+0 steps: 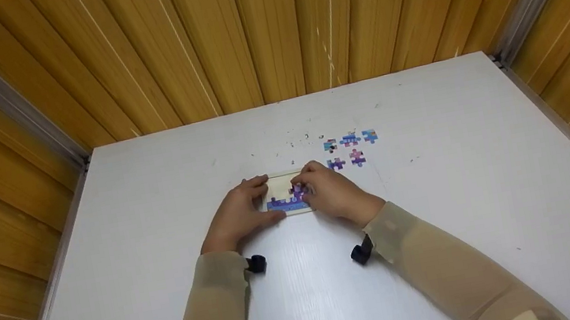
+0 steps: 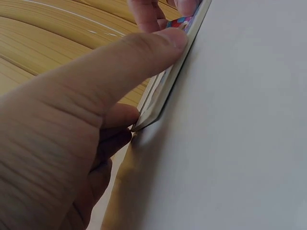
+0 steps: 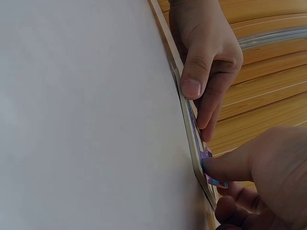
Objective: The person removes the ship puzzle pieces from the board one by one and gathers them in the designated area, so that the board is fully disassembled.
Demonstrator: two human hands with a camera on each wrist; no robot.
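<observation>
A small pale puzzle tray (image 1: 299, 211) lies on the table between both hands. Its lower part is filled with blue and purple jigsaw pieces (image 1: 286, 205), while bare tray floor shows at the upper left. My left hand (image 1: 241, 214) grips the tray's left end, thumb on the near rim and fingers at the far side. At the right end, my right hand (image 1: 332, 189) pinches a purple and blue jigsaw piece (image 3: 207, 154). In the right wrist view that piece sits tilted at the tray, partly hidden by the thumb.
Several loose jigsaw pieces (image 1: 350, 139) lie on the white table (image 1: 303, 297) beyond the right hand. Small dark crumbs (image 1: 306, 136) are scattered behind the tray. Yellow wood-patterned panels (image 1: 267, 28) stand around the table's back and sides.
</observation>
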